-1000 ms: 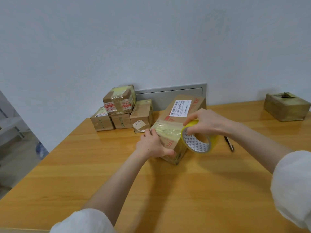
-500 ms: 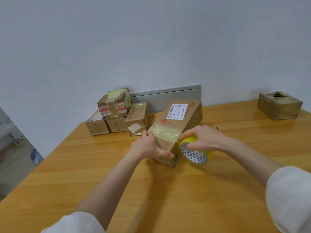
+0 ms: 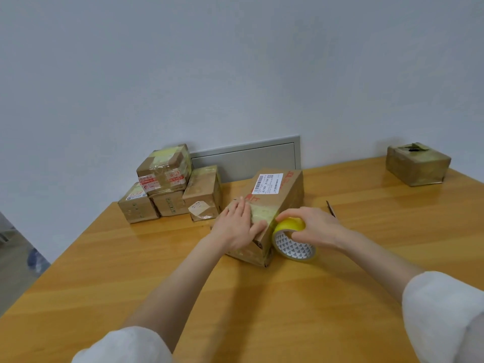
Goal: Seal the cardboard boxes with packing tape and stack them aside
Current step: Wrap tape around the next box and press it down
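Note:
A long cardboard box with a white shipping label lies at the middle of the wooden table. My left hand presses flat on its near end, over a strip of yellowish tape. My right hand grips a yellow roll of packing tape held against the box's near right side, low by the table. A stack of several taped boxes stands at the back left against the wall. One more taped box sits at the far right.
A dark pen-like tool lies on the table behind my right hand. A grey panel is set in the wall behind the boxes. The table's left edge drops to the floor.
My right hand has carried the tape roll down from the box's top corner to its right side near the table. My left hand has flattened over the taped end.

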A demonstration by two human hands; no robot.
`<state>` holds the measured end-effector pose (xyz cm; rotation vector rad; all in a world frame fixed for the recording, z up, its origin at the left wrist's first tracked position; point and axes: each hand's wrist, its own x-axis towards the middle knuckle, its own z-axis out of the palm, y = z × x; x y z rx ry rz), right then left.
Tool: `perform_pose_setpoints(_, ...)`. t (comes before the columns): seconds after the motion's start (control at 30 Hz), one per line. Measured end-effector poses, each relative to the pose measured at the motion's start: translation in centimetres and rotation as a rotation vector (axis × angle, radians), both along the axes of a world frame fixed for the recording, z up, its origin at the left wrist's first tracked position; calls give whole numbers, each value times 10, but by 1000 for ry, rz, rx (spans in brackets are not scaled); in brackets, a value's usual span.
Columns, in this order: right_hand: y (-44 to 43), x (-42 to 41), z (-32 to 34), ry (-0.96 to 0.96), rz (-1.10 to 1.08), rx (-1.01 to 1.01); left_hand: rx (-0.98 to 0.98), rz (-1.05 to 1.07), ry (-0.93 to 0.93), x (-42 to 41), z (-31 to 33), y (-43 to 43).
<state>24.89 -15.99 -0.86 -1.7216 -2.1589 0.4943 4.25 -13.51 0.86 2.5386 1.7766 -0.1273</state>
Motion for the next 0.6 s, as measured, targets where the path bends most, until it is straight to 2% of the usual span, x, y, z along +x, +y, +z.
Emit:
perform_pose_setpoints(0.17,1,-1,-9,84,-15,18,-2,-217,-1,10,-11,-14)
perform_pose_setpoints(0.27,0,-2,-12,117,-25,39,14,-228,-6,15,-15,-16)
perform_pose_setpoints(0.4,-2,3,-15,116,21,28,-4,-131,-66,13,-10,-8)
perform_pose_setpoints(0.53,-2,26,-21,368,18,-105,-18,107,-126,5,-2,1)
perform_pose_setpoints(0.6,-4,36,-24,349,43,-192,-45,108,-114,3,2,2)
